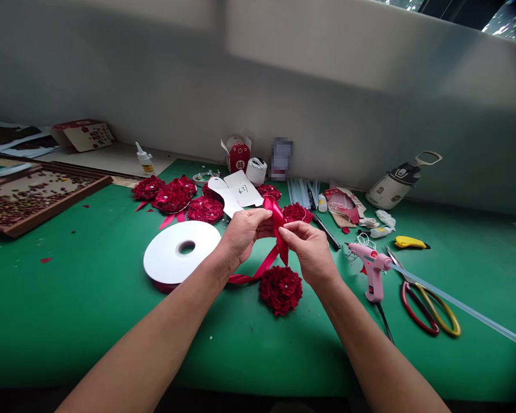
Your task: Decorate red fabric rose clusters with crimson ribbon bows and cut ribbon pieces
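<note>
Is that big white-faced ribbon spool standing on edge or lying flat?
Lying flat. The ribbon spool shows its round white face upward, with a dark red edge beneath.

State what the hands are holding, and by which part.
The red ribbon: the left hand pinches it near the top of its raised stretch, and the right hand pinches that stretch lower down, along its edge.

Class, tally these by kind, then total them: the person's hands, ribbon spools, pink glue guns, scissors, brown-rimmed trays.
Left hand and right hand: 2
Ribbon spool: 1
Pink glue gun: 1
Scissors: 1 pair
Brown-rimmed tray: 1
Total: 6
</note>
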Demonstrator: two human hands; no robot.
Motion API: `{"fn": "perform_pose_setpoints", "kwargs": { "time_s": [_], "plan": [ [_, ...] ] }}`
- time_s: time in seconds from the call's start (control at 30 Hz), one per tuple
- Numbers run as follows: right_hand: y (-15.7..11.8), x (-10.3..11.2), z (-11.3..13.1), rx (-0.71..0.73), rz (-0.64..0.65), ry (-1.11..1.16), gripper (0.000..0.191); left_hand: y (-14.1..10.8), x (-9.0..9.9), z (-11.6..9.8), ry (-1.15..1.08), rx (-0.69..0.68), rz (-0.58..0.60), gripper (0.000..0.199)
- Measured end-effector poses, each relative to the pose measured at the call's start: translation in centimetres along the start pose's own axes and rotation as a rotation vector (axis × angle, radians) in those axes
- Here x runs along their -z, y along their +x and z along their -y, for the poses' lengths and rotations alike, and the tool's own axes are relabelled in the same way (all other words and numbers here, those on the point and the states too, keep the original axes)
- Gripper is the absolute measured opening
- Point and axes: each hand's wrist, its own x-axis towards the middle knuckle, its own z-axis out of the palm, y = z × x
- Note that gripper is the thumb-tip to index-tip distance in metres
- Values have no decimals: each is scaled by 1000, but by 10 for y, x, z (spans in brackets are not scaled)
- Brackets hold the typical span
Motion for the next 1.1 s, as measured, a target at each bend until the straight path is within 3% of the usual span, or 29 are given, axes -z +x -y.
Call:
{"fn": "perform_pose_setpoints", "kwargs": {
  "time_s": [1.1],
  "plan": [
    [2,-2,-12,12,7,-62,20,0,-3,2,96,43,-116,20]
  ]
}}
